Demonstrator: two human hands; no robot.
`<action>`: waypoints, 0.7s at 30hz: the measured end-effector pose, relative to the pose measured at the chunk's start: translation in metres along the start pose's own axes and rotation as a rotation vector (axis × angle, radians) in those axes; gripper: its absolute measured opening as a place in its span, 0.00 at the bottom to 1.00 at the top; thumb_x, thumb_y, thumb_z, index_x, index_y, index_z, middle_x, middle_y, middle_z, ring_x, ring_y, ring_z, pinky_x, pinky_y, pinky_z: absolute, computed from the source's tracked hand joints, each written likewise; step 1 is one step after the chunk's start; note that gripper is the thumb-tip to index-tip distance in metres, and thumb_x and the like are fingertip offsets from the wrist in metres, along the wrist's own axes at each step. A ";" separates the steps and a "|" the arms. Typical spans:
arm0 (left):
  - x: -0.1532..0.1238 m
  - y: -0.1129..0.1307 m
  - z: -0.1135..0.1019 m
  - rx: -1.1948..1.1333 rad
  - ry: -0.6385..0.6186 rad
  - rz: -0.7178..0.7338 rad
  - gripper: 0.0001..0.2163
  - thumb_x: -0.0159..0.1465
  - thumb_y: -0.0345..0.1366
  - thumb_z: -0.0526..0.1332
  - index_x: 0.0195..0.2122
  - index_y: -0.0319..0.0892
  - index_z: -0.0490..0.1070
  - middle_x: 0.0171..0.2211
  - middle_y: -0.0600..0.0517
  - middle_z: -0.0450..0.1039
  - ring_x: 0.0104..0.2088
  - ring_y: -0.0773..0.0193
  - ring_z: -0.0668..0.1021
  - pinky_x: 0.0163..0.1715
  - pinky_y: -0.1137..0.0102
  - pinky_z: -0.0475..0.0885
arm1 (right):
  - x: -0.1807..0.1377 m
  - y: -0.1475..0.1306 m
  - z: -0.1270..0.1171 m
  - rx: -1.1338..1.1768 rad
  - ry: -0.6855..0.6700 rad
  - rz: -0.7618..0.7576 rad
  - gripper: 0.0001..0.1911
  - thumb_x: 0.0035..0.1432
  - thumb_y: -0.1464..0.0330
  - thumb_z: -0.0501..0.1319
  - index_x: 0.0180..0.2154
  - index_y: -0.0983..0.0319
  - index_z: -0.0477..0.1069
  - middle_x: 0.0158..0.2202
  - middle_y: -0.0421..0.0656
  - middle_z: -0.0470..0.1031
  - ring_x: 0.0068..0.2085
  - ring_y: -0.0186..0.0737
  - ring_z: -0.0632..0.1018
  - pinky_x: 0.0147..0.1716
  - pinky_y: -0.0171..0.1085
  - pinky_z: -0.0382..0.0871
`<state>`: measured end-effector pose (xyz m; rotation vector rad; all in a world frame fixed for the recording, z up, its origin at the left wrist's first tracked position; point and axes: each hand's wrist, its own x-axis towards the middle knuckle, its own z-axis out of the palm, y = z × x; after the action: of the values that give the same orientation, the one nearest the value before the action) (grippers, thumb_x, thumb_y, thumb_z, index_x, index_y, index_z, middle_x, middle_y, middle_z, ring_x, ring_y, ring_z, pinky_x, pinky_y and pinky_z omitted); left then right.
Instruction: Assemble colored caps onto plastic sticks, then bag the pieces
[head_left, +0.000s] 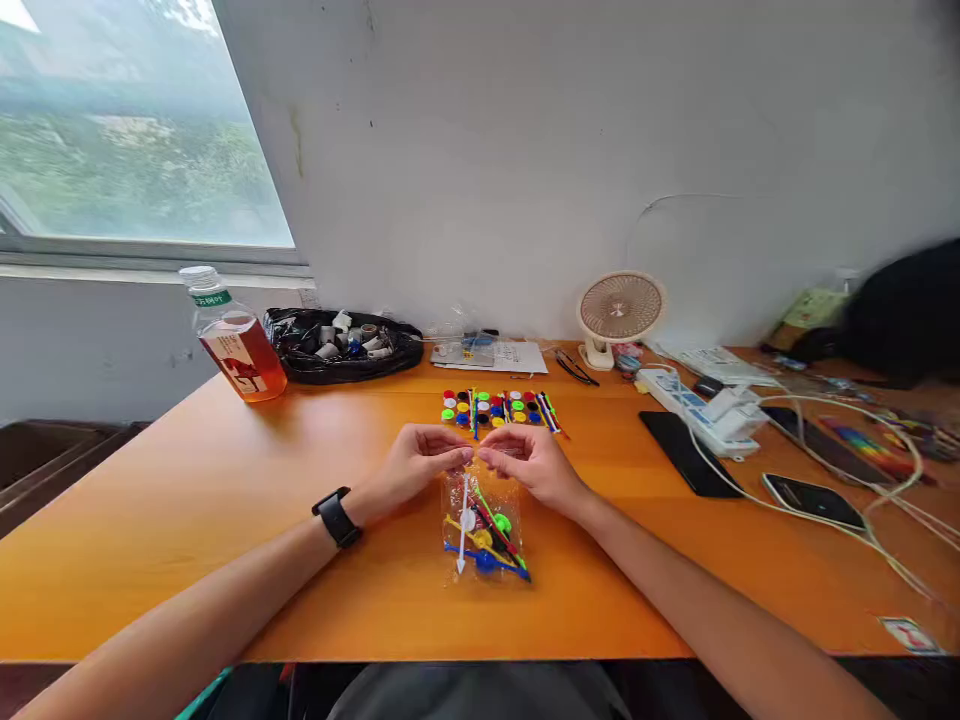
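Between my two hands hangs a clear plastic bag (487, 500), pinched along its top edge. Inside it are colored plastic arrows and round pieces in white, yellow, green, red, black and blue. My left hand (431, 455), with a black watch on the wrist, grips the bag's top left with thumb and fingers. The top right is gripped by my right hand (532, 462), its fingertips close to the left ones. Just beyond both hands lie rows of colored round pieces (484, 407) with thin colored arrows (548, 412) beside them.
At the left stands a bottle of reddish drink (238, 345), near a black bag of odds and ends (300, 372). A small fan (621, 308), pliers (576, 368) and papers (525, 357) sit along the wall. On the right are a power strip (694, 410), a phone (814, 500) and cables.
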<state>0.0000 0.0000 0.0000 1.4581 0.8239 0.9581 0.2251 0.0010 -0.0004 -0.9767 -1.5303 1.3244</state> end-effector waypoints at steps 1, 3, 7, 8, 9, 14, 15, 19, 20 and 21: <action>0.000 0.000 0.001 -0.003 0.002 0.003 0.17 0.62 0.47 0.75 0.38 0.35 0.83 0.30 0.47 0.81 0.29 0.68 0.78 0.31 0.75 0.73 | -0.001 0.000 0.002 0.001 0.000 0.007 0.20 0.50 0.56 0.78 0.37 0.64 0.81 0.29 0.41 0.79 0.29 0.34 0.77 0.29 0.32 0.72; 0.000 -0.001 0.001 -0.010 0.001 0.011 0.17 0.61 0.47 0.75 0.37 0.35 0.83 0.30 0.47 0.81 0.29 0.67 0.78 0.31 0.75 0.74 | -0.001 0.001 0.005 0.005 -0.003 0.019 0.20 0.49 0.55 0.78 0.35 0.64 0.81 0.28 0.42 0.79 0.29 0.34 0.77 0.28 0.32 0.72; 0.003 -0.005 -0.004 -0.023 -0.015 0.028 0.17 0.60 0.47 0.76 0.37 0.35 0.83 0.30 0.47 0.82 0.28 0.67 0.79 0.31 0.74 0.75 | 0.001 0.001 0.000 0.023 -0.026 0.033 0.21 0.49 0.53 0.78 0.33 0.65 0.82 0.27 0.44 0.81 0.26 0.34 0.77 0.27 0.33 0.73; 0.004 -0.006 -0.007 -0.024 -0.021 0.034 0.17 0.60 0.46 0.77 0.37 0.36 0.83 0.30 0.47 0.82 0.28 0.67 0.79 0.31 0.74 0.75 | 0.002 0.001 -0.003 0.022 -0.024 0.031 0.21 0.49 0.54 0.78 0.33 0.64 0.81 0.27 0.44 0.81 0.25 0.34 0.77 0.27 0.33 0.73; 0.006 -0.007 -0.009 -0.022 -0.023 0.042 0.16 0.60 0.46 0.77 0.37 0.36 0.83 0.30 0.48 0.81 0.28 0.67 0.79 0.30 0.74 0.75 | 0.003 0.001 -0.007 0.018 -0.017 0.026 0.21 0.49 0.54 0.78 0.33 0.64 0.81 0.26 0.44 0.81 0.25 0.34 0.77 0.27 0.33 0.72; 0.011 -0.009 -0.023 -0.002 0.005 0.060 0.16 0.59 0.45 0.77 0.36 0.36 0.83 0.28 0.49 0.80 0.26 0.69 0.76 0.29 0.74 0.73 | 0.008 0.001 -0.023 0.053 0.024 -0.016 0.19 0.48 0.56 0.79 0.33 0.63 0.81 0.26 0.42 0.80 0.25 0.33 0.76 0.26 0.33 0.70; 0.012 -0.009 -0.025 -0.005 0.017 0.061 0.16 0.58 0.45 0.77 0.36 0.35 0.83 0.27 0.49 0.80 0.26 0.69 0.76 0.29 0.74 0.73 | 0.009 0.001 -0.025 0.063 0.029 -0.019 0.19 0.47 0.57 0.79 0.33 0.63 0.81 0.27 0.42 0.80 0.25 0.33 0.76 0.26 0.33 0.70; 0.014 -0.007 -0.030 -0.025 0.051 0.075 0.16 0.58 0.44 0.77 0.38 0.36 0.83 0.27 0.49 0.79 0.27 0.68 0.76 0.29 0.74 0.72 | 0.010 0.005 -0.027 0.092 0.060 -0.024 0.15 0.47 0.60 0.79 0.35 0.61 0.85 0.27 0.42 0.81 0.26 0.33 0.75 0.27 0.33 0.69; 0.014 -0.006 -0.031 -0.030 0.056 0.078 0.16 0.58 0.44 0.77 0.39 0.36 0.84 0.27 0.49 0.79 0.27 0.68 0.76 0.30 0.73 0.72 | 0.010 0.006 -0.028 0.105 0.070 -0.025 0.14 0.47 0.61 0.78 0.35 0.61 0.85 0.27 0.42 0.81 0.26 0.33 0.74 0.27 0.33 0.69; 0.014 -0.006 -0.032 -0.034 0.061 0.082 0.16 0.59 0.44 0.77 0.39 0.36 0.84 0.28 0.49 0.80 0.28 0.67 0.77 0.31 0.73 0.73 | 0.010 0.007 -0.028 0.120 0.082 -0.023 0.13 0.48 0.62 0.78 0.35 0.60 0.86 0.27 0.42 0.81 0.26 0.33 0.74 0.27 0.33 0.68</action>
<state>-0.0225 0.0269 -0.0036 1.4484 0.7930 1.0775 0.2486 0.0205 -0.0047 -0.9239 -1.3806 1.3282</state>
